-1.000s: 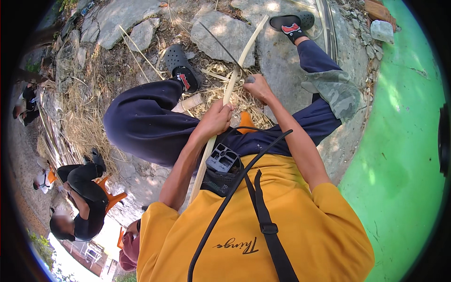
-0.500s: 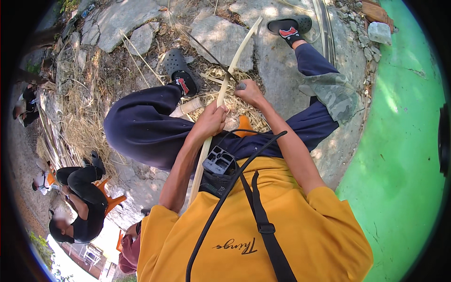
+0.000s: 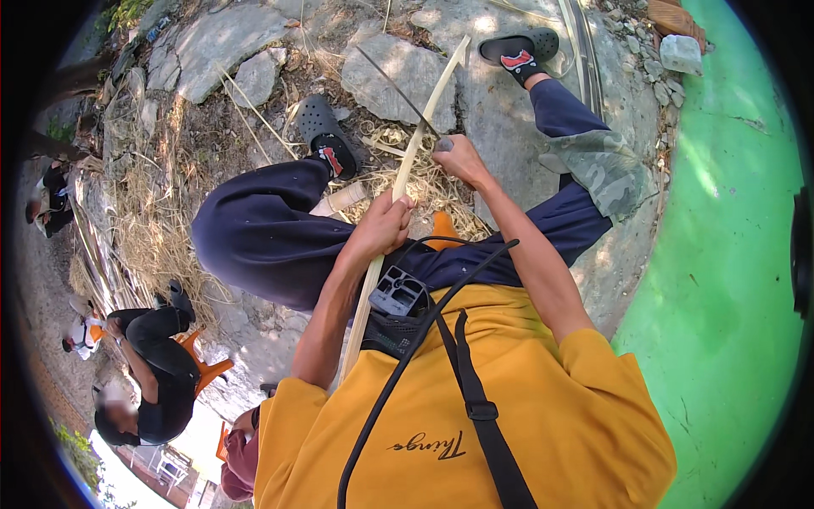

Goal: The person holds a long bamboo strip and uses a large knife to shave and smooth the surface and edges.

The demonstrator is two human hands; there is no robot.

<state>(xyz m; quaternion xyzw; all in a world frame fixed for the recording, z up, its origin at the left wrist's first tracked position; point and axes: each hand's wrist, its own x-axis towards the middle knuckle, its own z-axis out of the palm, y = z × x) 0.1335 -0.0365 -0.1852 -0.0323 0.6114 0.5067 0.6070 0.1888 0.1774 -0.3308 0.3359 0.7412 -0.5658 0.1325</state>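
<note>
A long pale strip [image 3: 414, 154], which looks like split bamboo, runs from beside my waist up between my legs, its far end pointing away from me. My left hand [image 3: 383, 224] is closed around it near its middle, above my left thigh. Farther along, the long thin dark blade of a knife [image 3: 395, 88] lies across the strip, touching or just over it. My right hand [image 3: 463, 161] grips the knife's short handle, to the right of the strip. Curly shavings [image 3: 428, 188] lie on the ground beneath both hands.
A short pale cylinder [image 3: 341, 200] lies by my left leg, and part of an orange stool [image 3: 443, 227] shows between my thighs. Stone slabs [image 3: 398, 78] and dry fibres cover the ground. Green surface [image 3: 721, 254] lies right. A seated person [image 3: 157, 373] is at lower left.
My right hand and the knife have shifted a little right and away from me, and the blade crosses the strip slightly farther out. My left hand keeps its hold with little movement.
</note>
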